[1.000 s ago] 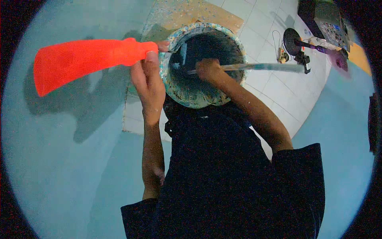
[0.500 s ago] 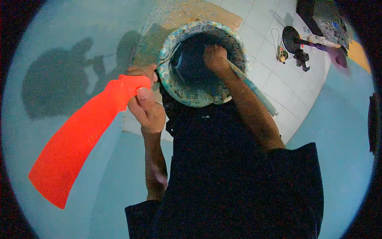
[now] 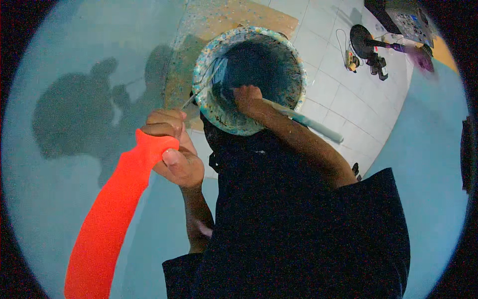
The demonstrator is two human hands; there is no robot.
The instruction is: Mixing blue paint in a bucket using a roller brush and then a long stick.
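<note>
My left hand (image 3: 174,147) is closed around the narrow, flared end of a long, curved, bright orange-red piece (image 3: 99,229), left of the bucket. Its exact kind does not show. A thin rod (image 3: 188,102) runs from by this hand toward the bucket's rim; what it joins is hidden. My right hand (image 3: 248,99) makes a fist over the mouth of a paint-spattered round bucket (image 3: 295,99), fingers wrapped round a pale rod (image 3: 318,128). That rod slants out past my forearm to the lower right. Dark murk fills the bucket, so its contents cannot be made out.
A spattered tan sheet (image 3: 239,12) lies behind the bucket on white floor tiles (image 3: 328,79). Farther right, a round black stand base (image 3: 361,41) and small dark devices (image 3: 377,66) sit near a speckled grey box (image 3: 411,25). A blue wall (image 3: 89,40) rises at left, carrying my shadow.
My left hand has come down toward me with the orange-red piece, which now hangs more steeply. My right hand has shifted left and nearer over the bucket, and the pale rod lies flatter.
</note>
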